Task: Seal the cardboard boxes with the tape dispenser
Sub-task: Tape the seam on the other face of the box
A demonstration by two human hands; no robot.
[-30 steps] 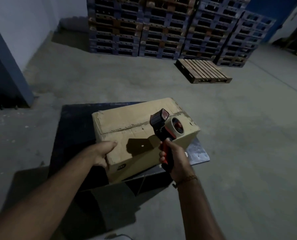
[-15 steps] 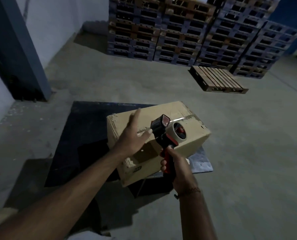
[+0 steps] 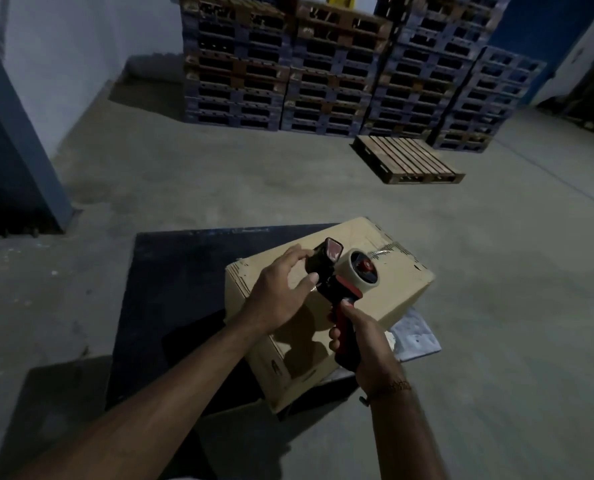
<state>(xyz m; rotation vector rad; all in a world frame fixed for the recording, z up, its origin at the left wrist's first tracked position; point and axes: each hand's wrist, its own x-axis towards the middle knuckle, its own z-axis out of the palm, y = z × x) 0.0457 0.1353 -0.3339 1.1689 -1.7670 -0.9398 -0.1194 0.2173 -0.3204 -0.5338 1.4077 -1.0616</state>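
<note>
A closed cardboard box lies on a dark platform, with a strip of tape along its top seam at the far end. My right hand grips the red and black handle of the tape dispenser, held upright above the box with its tape roll facing right. My left hand reaches the dispenser's black front end, fingers and thumb pinching at it near the blade flap. Whether loose tape is between the fingers is too small to tell.
A pale sheet sticks out from under the box on the right. A single wooden pallet lies on the concrete floor beyond. Tall stacks of blue and brown pallets line the back wall. A blue column stands left.
My left hand left the box's near corner, rose across the top and now pinches the dispenser's front end. The right hand kept its grip on the handle; the view shifted.
</note>
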